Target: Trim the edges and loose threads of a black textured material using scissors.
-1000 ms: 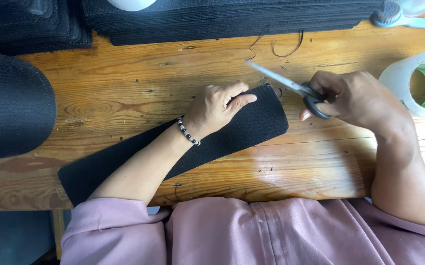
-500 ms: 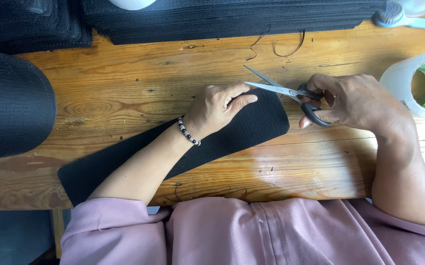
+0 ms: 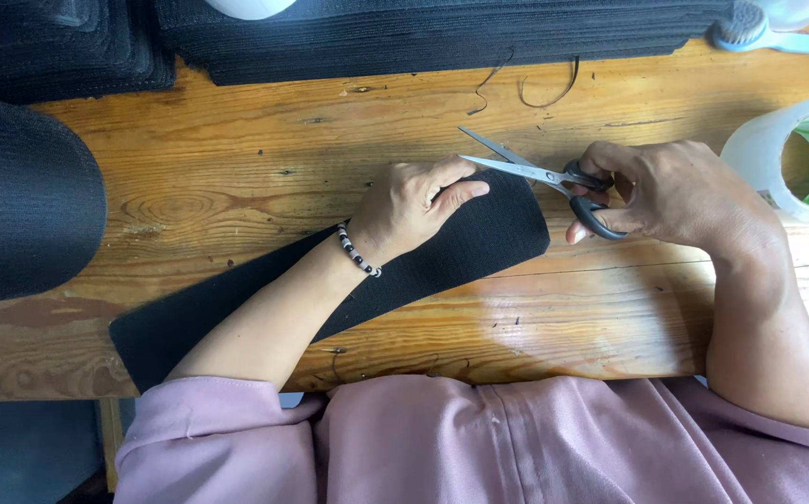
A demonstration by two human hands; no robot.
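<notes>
Worn wooden tabletop (image 3: 236, 149) is filling most of the view here, grain and knots showing, with a pink-sleeved person leaning in from the near edge. Their left hand (image 3: 414, 205) is lying palm-down on a black fabric strip (image 3: 479, 247), fingers flat and spread a little, pinning it rather than gripping it, and there's a beaded bracelet (image 3: 358, 254) sitting on that wrist. The right hand (image 3: 675, 191) is coming in from the right, thumb and fingers curled through the black loops of a pair of scissors (image 3: 535, 173), clamped on the handles. The silver blades are standing apart, pointing left over the far edge of the strip's rounded right end, just beside the left fingertips. The strip itself is long, dark and matte, running diagonally from the near left up toward the middle of the table, its left end squared off close to the near table edge. Room-wise, bare wood is lying open on the far side of the strip and on the near right. Farther out it's getting crowded: stacked black material (image 3: 423, 37) along the far edge, a big black roll (image 3: 21, 196) at the left, a tape roll (image 3: 806, 154) at the right, and a pale blue brush (image 3: 759, 28) at the far right.
</notes>
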